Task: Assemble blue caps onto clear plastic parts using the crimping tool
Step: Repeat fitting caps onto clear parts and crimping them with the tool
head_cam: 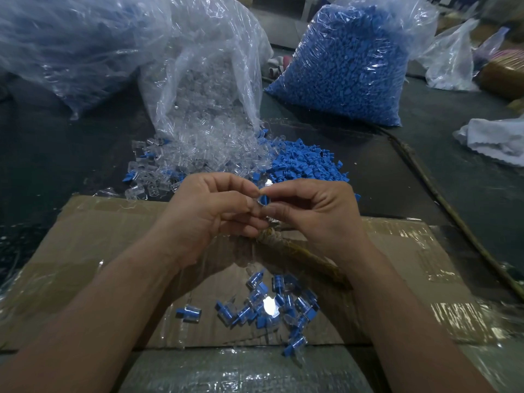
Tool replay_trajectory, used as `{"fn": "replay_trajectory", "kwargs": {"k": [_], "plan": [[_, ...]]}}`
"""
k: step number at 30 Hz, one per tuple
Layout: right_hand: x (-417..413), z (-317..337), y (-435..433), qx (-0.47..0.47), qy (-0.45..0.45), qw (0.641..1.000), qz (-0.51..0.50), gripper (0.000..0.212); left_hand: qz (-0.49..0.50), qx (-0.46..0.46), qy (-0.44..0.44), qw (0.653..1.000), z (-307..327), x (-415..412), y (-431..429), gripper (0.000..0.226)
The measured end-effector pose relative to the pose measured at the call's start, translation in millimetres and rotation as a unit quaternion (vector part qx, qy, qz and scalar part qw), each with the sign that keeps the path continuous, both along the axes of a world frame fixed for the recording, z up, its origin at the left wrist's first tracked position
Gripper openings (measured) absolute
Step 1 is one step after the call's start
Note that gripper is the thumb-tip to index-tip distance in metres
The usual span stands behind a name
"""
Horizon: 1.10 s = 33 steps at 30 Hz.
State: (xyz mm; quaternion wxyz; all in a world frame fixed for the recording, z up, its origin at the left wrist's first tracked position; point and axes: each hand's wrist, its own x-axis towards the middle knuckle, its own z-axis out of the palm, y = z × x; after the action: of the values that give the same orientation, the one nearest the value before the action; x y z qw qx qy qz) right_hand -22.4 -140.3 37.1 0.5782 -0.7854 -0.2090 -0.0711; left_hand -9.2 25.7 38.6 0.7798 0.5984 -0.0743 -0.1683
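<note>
As they meet above the cardboard (99,236), the right hand (309,211) pinches a small blue cap (264,198) against a clear plastic part (259,202) gripped by the left hand (215,205). Capped pieces (269,304) lie beneath

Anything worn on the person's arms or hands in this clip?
Nothing visible. The left hand and right hand are ungloved and ringless; the left forearm and right forearm are bare, without sleeves, watch or bands.

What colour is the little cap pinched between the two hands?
Blue. The small plastic cap shows best in the head view.
</note>
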Motion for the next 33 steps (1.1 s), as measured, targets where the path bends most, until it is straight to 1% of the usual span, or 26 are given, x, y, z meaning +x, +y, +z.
{"fn": "replay_trajectory", "kwargs": {"k": [7,10,13,16,19,20,22,24,26,28,30,31,33], "plan": [[1.3,-1.9,2.5,-0.009,-0.010,1.000,-0.005,0.035,0.012,0.020,-0.008,1.000,0.6,-2.1,-2.3,0.020],[0.4,-1.2,3.7,-0.009,-0.005,1.000,-0.006,0.044,0.015,0.029,-0.015,0.999,0.6,-2.1,-1.9,0.018],[0.4,-0.9,3.9,-0.012,0.002,1.000,-0.004,0.029,0.020,0.036,-0.018,0.999,-0.9,-0.9,-1.3,0.014],[0.1,1.2,2.6,-0.031,0.014,0.999,-0.001,0.032,0.017,0.032,-0.013,0.999,-1.8,-1.1,-1.2,0.011],[2.3,5.1,-8.8,-0.044,0.079,0.996,-0.017,0.031,0.030,0.030,-0.006,0.999,-2.5,0.0,-0.1,0.015],[3.7,7.0,-14.7,-0.066,0.100,0.992,-0.028,0.032,0.041,0.025,-0.001,0.999,-2.8,1.0,0.7,0.016],[7.0,10.7,-25.6,-0.163,0.125,0.977,-0.049,0.030,0.067,0.009,0.011,0.998,-2.9,3.4,1.9,0.016],[8.7,13.1,-31.5,-0.270,0.149,0.950,-0.053,0.029,0.088,-0.005,0.020,0.996,-2.3,4.8,1.8,0.012],[8.5,13.7,-32.6,-0.326,0.185,0.926,-0.049,0.032,0.098,-0.014,0.023,0.995,-1.8,5.2,1.1,0.011],[6.4,14.5,-30.2,-0.377,0.216,0.900,-0.033,0.045,0.103,-0.020,0.023,0.994,-1.5,4.9,1.0,0.016],[4.4,14.8,-27.6,-0.440,0.219,0.871,-0.008,0.068,0.105,-0.020,0.022,0.994,-1.4,4.6,1.6,0.018],[3.7,14.6,-26.1,-0.466,0.212,0.859,0.001,0.077,0.105,-0.019,0.021,0.994,-1.3,4.6,1.7,0.018],[3.3,14.4,-22.6,-0.485,0.203,0.851,-0.002,0.081,0.106,-0.019,0.019,0.994,-1.3,4.7,1.7,0.017]]}}
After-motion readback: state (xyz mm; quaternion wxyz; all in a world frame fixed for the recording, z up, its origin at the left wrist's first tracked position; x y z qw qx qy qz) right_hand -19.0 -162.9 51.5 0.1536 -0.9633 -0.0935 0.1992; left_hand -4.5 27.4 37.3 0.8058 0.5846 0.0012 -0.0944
